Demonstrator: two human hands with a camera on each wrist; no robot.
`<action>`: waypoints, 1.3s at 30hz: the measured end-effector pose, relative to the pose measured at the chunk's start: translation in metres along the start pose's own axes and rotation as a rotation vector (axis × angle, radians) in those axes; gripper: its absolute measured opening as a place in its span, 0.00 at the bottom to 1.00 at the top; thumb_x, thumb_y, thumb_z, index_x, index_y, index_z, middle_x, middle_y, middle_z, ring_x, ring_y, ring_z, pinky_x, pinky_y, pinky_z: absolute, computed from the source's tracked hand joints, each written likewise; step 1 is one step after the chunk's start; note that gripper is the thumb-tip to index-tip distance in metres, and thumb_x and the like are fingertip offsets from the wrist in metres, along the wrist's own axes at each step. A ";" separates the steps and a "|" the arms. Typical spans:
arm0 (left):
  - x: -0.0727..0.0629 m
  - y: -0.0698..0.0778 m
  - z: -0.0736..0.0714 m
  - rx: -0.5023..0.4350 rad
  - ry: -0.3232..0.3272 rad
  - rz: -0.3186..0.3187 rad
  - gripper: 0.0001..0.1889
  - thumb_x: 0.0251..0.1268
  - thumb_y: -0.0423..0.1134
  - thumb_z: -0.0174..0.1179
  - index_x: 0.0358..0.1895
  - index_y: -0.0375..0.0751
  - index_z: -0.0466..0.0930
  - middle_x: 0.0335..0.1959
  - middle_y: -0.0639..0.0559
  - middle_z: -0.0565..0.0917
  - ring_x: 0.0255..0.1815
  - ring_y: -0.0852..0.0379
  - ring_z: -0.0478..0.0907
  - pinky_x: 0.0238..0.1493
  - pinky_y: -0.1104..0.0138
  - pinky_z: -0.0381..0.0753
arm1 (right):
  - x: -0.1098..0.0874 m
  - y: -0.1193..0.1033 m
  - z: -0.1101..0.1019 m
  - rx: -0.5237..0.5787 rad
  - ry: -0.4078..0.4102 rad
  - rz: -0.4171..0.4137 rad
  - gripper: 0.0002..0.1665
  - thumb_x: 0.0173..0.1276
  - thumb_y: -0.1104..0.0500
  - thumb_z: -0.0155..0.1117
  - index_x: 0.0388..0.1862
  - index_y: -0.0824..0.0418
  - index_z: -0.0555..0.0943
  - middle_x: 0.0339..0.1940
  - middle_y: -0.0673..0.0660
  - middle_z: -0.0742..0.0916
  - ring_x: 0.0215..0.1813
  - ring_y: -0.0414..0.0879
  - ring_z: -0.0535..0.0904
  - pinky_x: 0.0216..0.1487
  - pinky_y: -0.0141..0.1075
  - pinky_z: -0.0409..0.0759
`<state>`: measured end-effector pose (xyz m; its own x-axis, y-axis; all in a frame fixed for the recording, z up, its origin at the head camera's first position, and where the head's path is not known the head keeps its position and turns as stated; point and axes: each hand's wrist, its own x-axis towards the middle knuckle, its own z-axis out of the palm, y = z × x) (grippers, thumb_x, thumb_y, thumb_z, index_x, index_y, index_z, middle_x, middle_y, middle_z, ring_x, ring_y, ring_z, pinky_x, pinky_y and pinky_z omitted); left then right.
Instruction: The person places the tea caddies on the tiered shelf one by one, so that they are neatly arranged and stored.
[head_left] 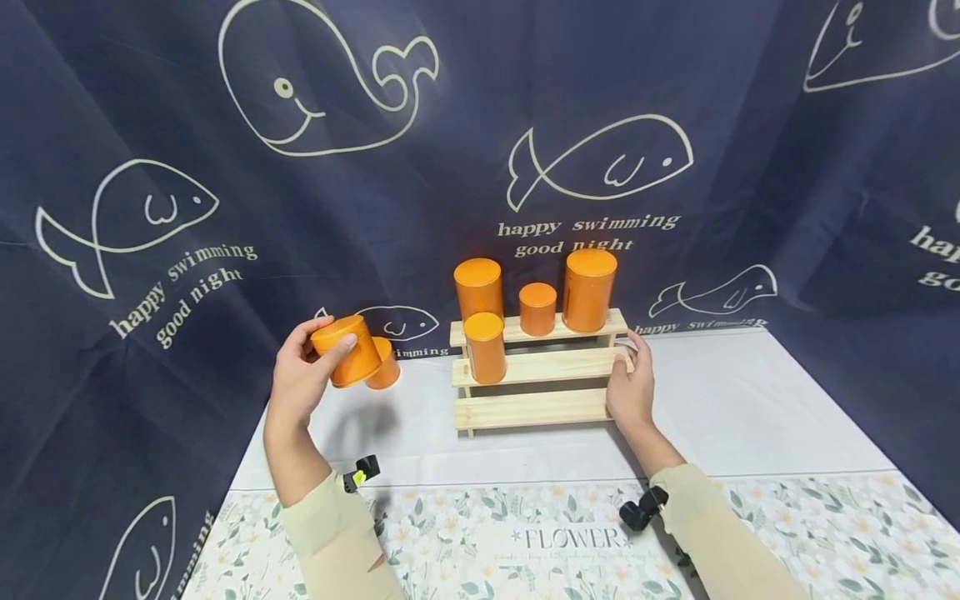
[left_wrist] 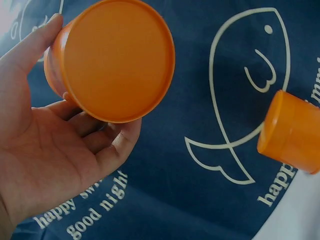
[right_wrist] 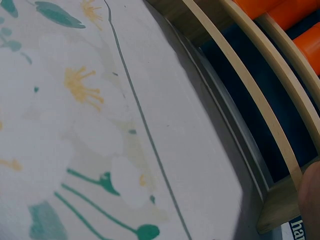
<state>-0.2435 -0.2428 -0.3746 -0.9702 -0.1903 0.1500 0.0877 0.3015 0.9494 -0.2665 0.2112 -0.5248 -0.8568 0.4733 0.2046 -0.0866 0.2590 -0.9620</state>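
Note:
My left hand holds an orange canister, tilted and raised over the table's left side. In the left wrist view its round flat end faces the camera, with thumb and fingers around the side. Just beyond it sits a smaller orange canister. With my right hand I grip the right end of a three-tier wooden rack. On the top tier stand a tall canister, a short one and a larger one. Another canister stands at the middle tier's left end.
The table carries a white cover with a floral front part. Dark blue curtains with fish and whale drawings hang behind and at both sides, close behind the rack.

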 end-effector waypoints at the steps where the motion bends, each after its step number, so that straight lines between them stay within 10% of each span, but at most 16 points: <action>1: -0.001 0.002 0.001 0.006 -0.005 0.013 0.33 0.69 0.48 0.72 0.74 0.44 0.72 0.58 0.54 0.80 0.54 0.62 0.79 0.51 0.82 0.81 | 0.000 0.000 0.000 -0.001 -0.001 -0.002 0.32 0.85 0.65 0.44 0.85 0.53 0.59 0.75 0.67 0.78 0.79 0.60 0.72 0.81 0.54 0.68; 12: -0.014 0.016 0.005 0.084 -0.081 0.179 0.32 0.65 0.44 0.75 0.71 0.42 0.76 0.50 0.59 0.84 0.47 0.62 0.83 0.50 0.78 0.84 | -0.002 0.001 -0.002 -0.007 -0.004 0.010 0.32 0.85 0.64 0.43 0.85 0.55 0.59 0.75 0.67 0.77 0.79 0.60 0.71 0.81 0.55 0.68; 39: -0.037 0.047 0.009 0.095 -0.105 0.276 0.32 0.61 0.39 0.78 0.69 0.48 0.79 0.54 0.51 0.86 0.47 0.63 0.84 0.51 0.78 0.82 | 0.001 -0.002 0.001 0.005 0.002 0.004 0.33 0.84 0.65 0.44 0.84 0.54 0.60 0.76 0.67 0.77 0.80 0.59 0.70 0.81 0.55 0.67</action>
<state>-0.2060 -0.2129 -0.3382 -0.9313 0.0072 0.3642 0.3340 0.4157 0.8460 -0.2677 0.2108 -0.5232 -0.8562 0.4760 0.2008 -0.0856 0.2527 -0.9638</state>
